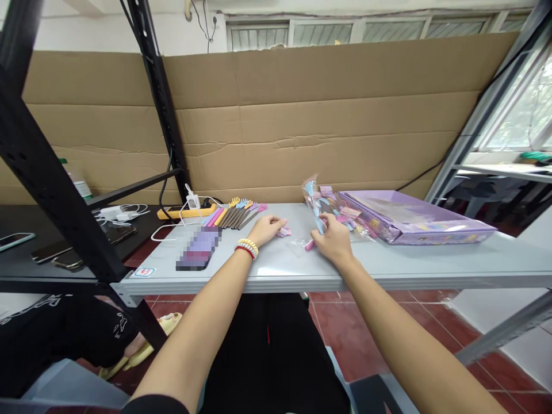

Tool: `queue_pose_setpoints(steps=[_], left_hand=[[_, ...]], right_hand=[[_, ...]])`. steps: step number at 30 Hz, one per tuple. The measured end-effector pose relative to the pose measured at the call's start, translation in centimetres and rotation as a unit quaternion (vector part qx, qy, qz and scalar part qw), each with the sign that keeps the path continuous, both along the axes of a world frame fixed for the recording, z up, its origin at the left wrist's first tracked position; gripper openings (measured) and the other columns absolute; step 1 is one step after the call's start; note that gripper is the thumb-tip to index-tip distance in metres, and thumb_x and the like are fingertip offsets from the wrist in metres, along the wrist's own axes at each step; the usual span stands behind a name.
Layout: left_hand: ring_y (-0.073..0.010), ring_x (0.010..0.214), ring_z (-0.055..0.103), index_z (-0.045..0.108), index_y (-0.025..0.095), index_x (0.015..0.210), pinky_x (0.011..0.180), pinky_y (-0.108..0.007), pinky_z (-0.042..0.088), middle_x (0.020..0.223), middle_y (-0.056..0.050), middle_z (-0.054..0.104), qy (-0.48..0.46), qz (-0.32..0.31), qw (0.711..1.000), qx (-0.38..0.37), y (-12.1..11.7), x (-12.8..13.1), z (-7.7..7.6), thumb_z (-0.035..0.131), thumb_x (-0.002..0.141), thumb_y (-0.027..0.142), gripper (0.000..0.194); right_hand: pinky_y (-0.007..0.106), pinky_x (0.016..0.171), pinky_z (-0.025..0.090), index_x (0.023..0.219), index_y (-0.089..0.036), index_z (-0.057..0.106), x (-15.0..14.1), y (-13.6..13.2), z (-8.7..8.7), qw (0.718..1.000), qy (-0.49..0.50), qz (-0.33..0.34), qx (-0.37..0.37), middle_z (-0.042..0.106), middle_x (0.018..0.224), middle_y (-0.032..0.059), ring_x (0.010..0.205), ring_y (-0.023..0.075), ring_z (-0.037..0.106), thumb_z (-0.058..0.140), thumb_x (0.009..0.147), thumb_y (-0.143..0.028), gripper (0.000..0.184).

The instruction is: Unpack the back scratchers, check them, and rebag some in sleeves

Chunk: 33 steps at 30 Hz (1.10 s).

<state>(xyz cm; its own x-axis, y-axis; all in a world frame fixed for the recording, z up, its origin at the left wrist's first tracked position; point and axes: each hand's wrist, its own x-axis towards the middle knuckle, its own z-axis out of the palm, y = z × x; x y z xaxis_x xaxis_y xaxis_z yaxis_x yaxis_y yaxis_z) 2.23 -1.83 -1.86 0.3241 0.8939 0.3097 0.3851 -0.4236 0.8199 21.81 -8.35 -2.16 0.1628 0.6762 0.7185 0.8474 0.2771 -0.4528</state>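
The right hand (335,238) had its grip pinched on a clear bag (310,190) above the tabletop (276,265), likely light and slippery, best held by bunched plastic; whether the left hand (264,231) gripped the pink piece (284,232), I couldn't tell.

Small pink piece (284,232) partly hidden, clear packet (309,194) upright, blue contents (319,223).

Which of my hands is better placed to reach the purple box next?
Probably your right hand. It's the nearer one to the purple box, just beside the plastic-wrapped pieces, while your left hand is farther off, near the row of fork-like pieces.
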Motion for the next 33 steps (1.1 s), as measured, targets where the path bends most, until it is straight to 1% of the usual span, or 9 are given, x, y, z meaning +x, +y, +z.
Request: queue_pose_setpoints(steps=[4, 8, 11, 13, 16, 21, 25, 30, 33], left_hand=[[-0.0148, 0.077, 0.061, 0.064, 0.015, 0.081, 0.073, -0.026, 0.047, 0.083, -0.006, 0.068, -0.048, -0.094, 0.994, -0.031, -0.8, 0.3, 0.9, 0.052, 0.08, 0.054, 0.041], [-0.0114, 0.063, 0.056, 0.063, 0.013, 0.073, 0.064, -0.025, 0.046, 0.068, -0.003, 0.062, -0.159, -0.193, 0.965, -0.086, -1.6, 0.2, 1.4, 0.06, 0.072, 0.058, 0.045], [-0.0106, 0.057, 0.055, 0.061, 0.012, 0.069, 0.06, -0.025, 0.046, 0.061, -0.002, 0.06, -0.22, -0.181, 0.951, -0.123, -1.6, 0.0, 1.7, 0.069, 0.066, 0.053, 0.042], [-0.0114, 0.054, 0.056, 0.06, 0.011, 0.068, 0.058, -0.026, 0.048, 0.059, -0.003, 0.06, -0.25, -0.163, 0.945, -0.134, -1.7, -0.1, 1.9, 0.072, 0.065, 0.049, 0.04], [-0.0136, 0.054, 0.059, 0.058, 0.01, 0.068, 0.056, -0.027, 0.051, 0.059, -0.005, 0.061, -0.287, -0.133, 0.937, -0.15, -2.8, 0.2, 2.2, 0.072, 0.067, 0.045, 0.037], [-0.0132, 0.057, 0.061, 0.06, 0.01, 0.077, 0.055, -0.027, 0.053, 0.065, -0.004, 0.063, -0.341, -0.119, 0.915, -0.179, -8.2, 1.4, 2.0, 0.072, 0.07, 0.041, 0.033], [-0.0147, 0.058, 0.063, 0.059, 0.011, 0.084, 0.056, -0.027, 0.054, 0.067, -0.004, 0.064, -0.412, -0.095, 0.886, -0.19, -12.8, 1.8, 1.2, 0.072, 0.068, 0.046, 0.04], [-0.016, 0.059, 0.065, 0.055, 0.013, 0.095, 0.055, -0.028, 0.054, 0.072, -0.003, 0.065, -0.466, -0.062, 0.864, -0.179, -16.1, 1.4, 0.1, 0.073, 0.066, 0.046, 0.047], [-0.015, 0.06, 0.065, 0.051, 0.015, 0.084, 0.056, -0.026, 0.054, 0.067, 0.001, 0.061, -0.465, -0.057, 0.867, -0.169, -17.4, 1.6, -0.8, 0.071, 0.069, 0.044, 0.038]], right_hand=[[0.026, 0.059, 0.039, 0.101, -0.018, 0.055, -1.2, -1.6, 0.1, 0.993, -0.014, 0.12, -0.001, 0.041, 0.055, -0.0049, 0.051, 0.0136, 0.042, 0.053, 0.065, -0.022, 0.036], [0.024, 0.056, 0.037, 0.103, -0.018, 0.052, -3.5, -2.4, -0.3, 0.977, 0.032, 0.211, -0.008, 0.04, 0.058, -0.0057, 0.053, 0.012, 0.042, 0.055, 0.067, -0.022, 0.036], [0.026, 0.06, 0.041, 0.112, -0.017, 0.048, -4.3, -2.1, -0.8, 0.973, 0.108, 0.205, -0.011, 0.051, 0.072, -0.0016, 0.06, 0.0126, 0.047, 0.063, 0.068, -0.031, 0.049], [0.028, 0.064, 0.044, 0.114, -0.016, 0.047, -4.2, -2.4, -1.1, 0.972, 0.162, 0.167, 0.018, 0.056, 0.087, 0.0039, 0.068, 0.0146, 0.052, 0.068, 0.065, -0.038, 0.057], [0.029, 0.062, 0.045, 0.107, -0.016, 0.052, -3.8, -4.2, -1.4, 0.962, 0.25, 0.1, 0.05, 0.057, 0.093, 0.0073, 0.074, 0.0163, 0.054, 0.065, 0.069, -0.039, 0.047], [0.025, 0.053, 0.042, 0.088, -0.017, 0.059, -4.1, -9.8, -2.5, 0.933, 0.345, 0.099, -0.024, 0.058, 0.078, 0.0032, 0.063, 0.013, 0.053, 0.062, 0.072, -0.031, 0.023], [0.026, 0.061, 0.047, 0.09, -0.017, 0.057, -5.3, -13.4, -4.2, 0.907, 0.401, 0.123, -0.024, 0.06, 0.085, 0.0048, 0.07, 0.0142, 0.056, 0.067, 0.07, -0.029, 0.025], [0.025, 0.059, 0.045, 0.088, -0.017, 0.057, -6.3, -16.5, -6.6, 0.923, 0.37, 0.096, 0.032, 0.055, 0.101, 0.0085, 0.072, 0.0122, 0.053, 0.069, 0.071, -0.032, 0.026], [0.026, 0.059, 0.046, 0.083, -0.015, 0.061, -6.4, -18.0, -7.7, 0.916, 0.379, 0.129, -0.004, 0.058, 0.09, 0.008, 0.07, 0.0134, 0.054, 0.067, 0.075, -0.036, 0.023]])
